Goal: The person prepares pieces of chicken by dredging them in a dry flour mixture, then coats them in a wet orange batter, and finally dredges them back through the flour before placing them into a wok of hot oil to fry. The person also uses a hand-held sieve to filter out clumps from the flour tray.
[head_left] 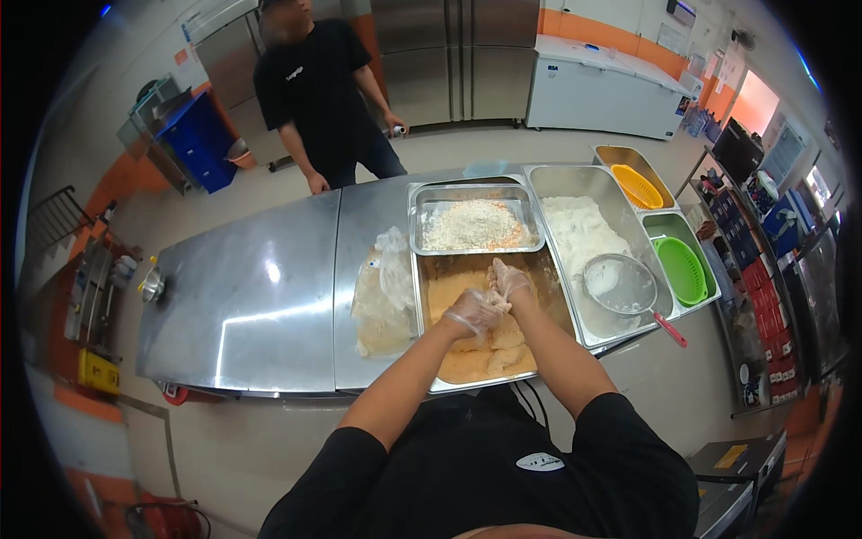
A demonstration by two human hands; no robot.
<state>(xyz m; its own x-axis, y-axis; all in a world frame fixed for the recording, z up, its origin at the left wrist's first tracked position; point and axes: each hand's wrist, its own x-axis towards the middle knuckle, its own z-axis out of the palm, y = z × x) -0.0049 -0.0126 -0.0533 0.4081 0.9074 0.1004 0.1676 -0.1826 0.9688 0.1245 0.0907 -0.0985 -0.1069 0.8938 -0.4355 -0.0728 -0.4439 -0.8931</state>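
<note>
Both my hands wear clear plastic gloves and meet over a deep metal pan of orange-tan crumbs. My left hand is closed, its fingers against the right. Just beyond it, my right hand is closed too. Whatever lies between the fingers is hidden. Crumb-coated pieces lie in the near part of the pan, under my wrists. Across the pan's far end rests a shallow metal tray with pale, flaky crumbs in it.
To the right stands a pan of white flour with a red-handled sieve. Beyond are a yellow basket and a green basket. A plastic bag lies left of the crumbs. Across the steel table stands another person.
</note>
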